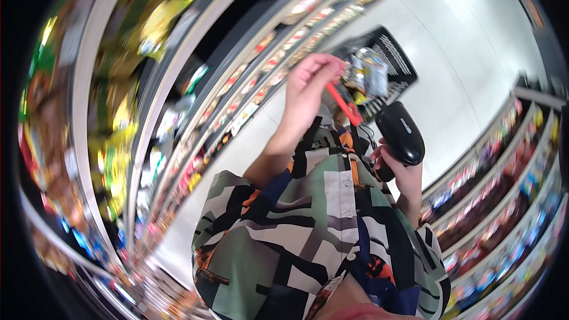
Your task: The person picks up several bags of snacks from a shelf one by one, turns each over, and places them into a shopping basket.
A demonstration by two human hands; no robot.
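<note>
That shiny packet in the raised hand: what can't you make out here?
- Shiny silver snack packet, head view: printing blurred, unreadable.
- Left hand: fingertips at a red strap; its far end is hidden behind the patterned shirt.
- Right hand grips a black handheld scanner; scanner face turned away.
- Shelf goods: blurred.

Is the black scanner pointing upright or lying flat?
Roughly upright: the right hand grips the black scanner by its handle, head up.

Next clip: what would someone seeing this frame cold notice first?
Probably the left hand, raised near the frame's centre and pinching a shiny packet with a red tag hanging beside it. Just right of that, the right hand has its grip around a black handheld scanner. Below both, the person's bold patchwork shirt fills the lower middle, with blurred stocked shelves curving along the left.
</note>
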